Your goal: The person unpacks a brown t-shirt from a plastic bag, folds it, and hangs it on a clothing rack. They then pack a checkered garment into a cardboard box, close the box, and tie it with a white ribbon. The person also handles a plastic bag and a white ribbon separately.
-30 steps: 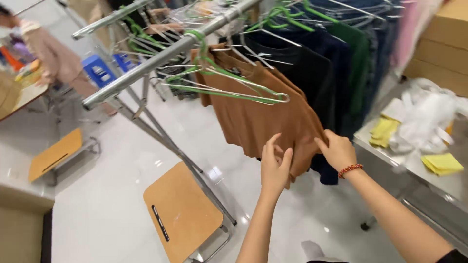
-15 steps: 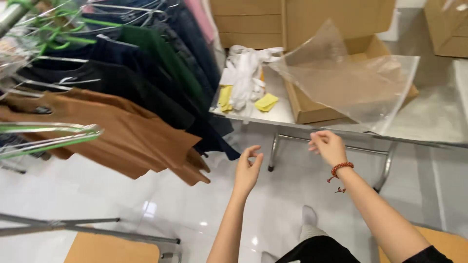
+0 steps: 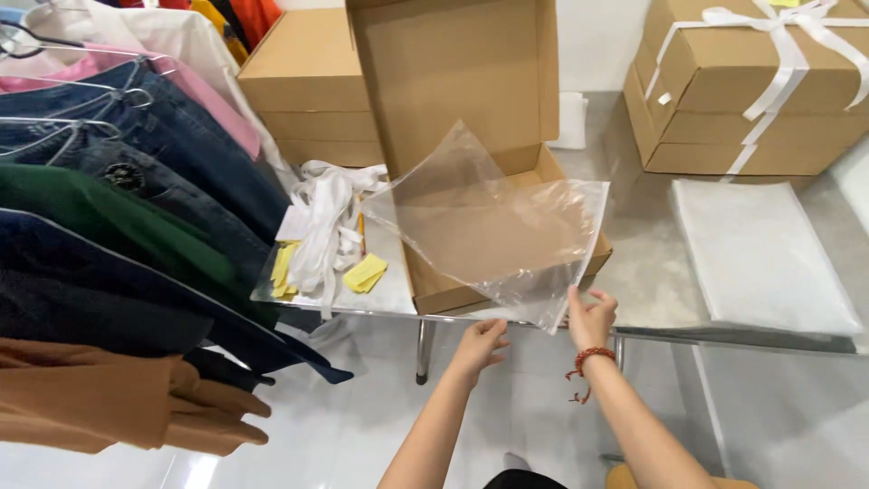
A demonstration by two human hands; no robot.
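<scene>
The right hand, a red bead bracelet on its wrist, pinches the near corner of a clear plastic bag between thumb and fingertips. The left hand hangs just below the table edge with its fingers loosely curled and apart, holding nothing and a little short of the bag.

The bag lies draped over an open cardboard box whose lid stands upright behind it; the bag's far corner peaks up against that lid and its near edge sags over the box's front wall. The box sits on a glossy metal table. Left of it lie a tangle of white ribbon and a few yellow paper slips. To the right, a flat stack of white bags rests on the table, and behind that stand closed cartons tied with white ribbon. At the far left, hanging clothes in denim blue, dark green, navy and brown crowd in beside the table's end.

Half a second ago both hands were raised empty in front of the table, and the bag lay untouched over the box; since then the view has swung towards the table and the right hand has taken hold of the corner.

The bag is thin, see-through and creased, catching glare; the boxes are matt brown card with sharp folds; the floor is shiny white.
</scene>
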